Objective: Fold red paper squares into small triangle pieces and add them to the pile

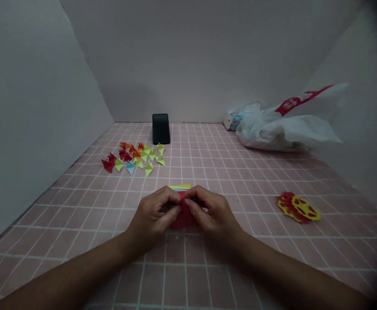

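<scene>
My left hand (161, 212) and my right hand (208, 209) meet near the middle of the table, thumbs and forefingers closed on a small piece of red paper (183, 206). Fingers cover much of its shape, so its folds are hard to make out. Directly beneath and behind the hands lies a stack of coloured paper (182, 187), with yellow, pale and bluish edges showing at the back. More red paper shows below the fingertips; whether it belongs to the held piece or the stack, I cannot tell.
Several folded paper cranes (133, 155) in red, orange, yellow and blue stand at the left. Behind them lies a black phone (161, 128). Red and yellow paper cutouts (300, 207) lie at right. A white plastic bag (282, 131) and a small box (232, 120) sit back right.
</scene>
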A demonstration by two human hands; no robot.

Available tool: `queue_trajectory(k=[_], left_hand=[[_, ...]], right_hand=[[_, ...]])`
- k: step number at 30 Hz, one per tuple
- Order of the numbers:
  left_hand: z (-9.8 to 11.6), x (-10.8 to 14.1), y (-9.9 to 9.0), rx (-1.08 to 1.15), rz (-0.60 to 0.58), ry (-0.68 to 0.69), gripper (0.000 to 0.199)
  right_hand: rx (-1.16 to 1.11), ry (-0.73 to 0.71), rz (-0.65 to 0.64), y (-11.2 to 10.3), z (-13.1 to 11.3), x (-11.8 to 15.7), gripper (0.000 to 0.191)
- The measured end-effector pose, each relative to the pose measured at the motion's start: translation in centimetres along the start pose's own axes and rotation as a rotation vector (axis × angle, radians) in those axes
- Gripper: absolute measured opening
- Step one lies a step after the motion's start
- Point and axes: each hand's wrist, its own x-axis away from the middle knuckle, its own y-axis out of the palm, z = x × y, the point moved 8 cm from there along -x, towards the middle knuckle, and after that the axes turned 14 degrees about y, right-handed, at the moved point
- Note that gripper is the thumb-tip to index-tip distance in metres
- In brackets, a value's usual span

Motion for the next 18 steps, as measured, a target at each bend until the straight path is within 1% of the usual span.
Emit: queue_trajectory(k=[3, 8, 9, 14, 18], left_hand=[[0.5, -0.1, 0.1, -0.01, -0.019, 0.019, 0.012], [-0.6, 0.2, -0.3, 0.068, 0.057, -0.12, 0.01], [-0.7, 0.2, -0.4, 0.06, 0.067, -0.128, 0.01], [-0.1, -0.1, -0.6, -0.064, 0.055, -0.026, 0.012], [0.0, -0.2, -0.5, -0.086, 0.031, -0.026, 0.012]], right_hand=[[0.051, -0.067, 0.018, -0.2, -0.5, 0.1, 0.015], [0.072, -0.138, -0.004, 0.1, -1.0, 0.4, 0.016], [0.091, -0.148, -0.006, 0.3, -1.0, 0.5, 0.018], [0.189, -0.198, 0.014, 0.6, -1.2, 0.7, 0.019], [0.201, -0.222, 0.013, 0.5, -1.3, 0.6, 0.017]])
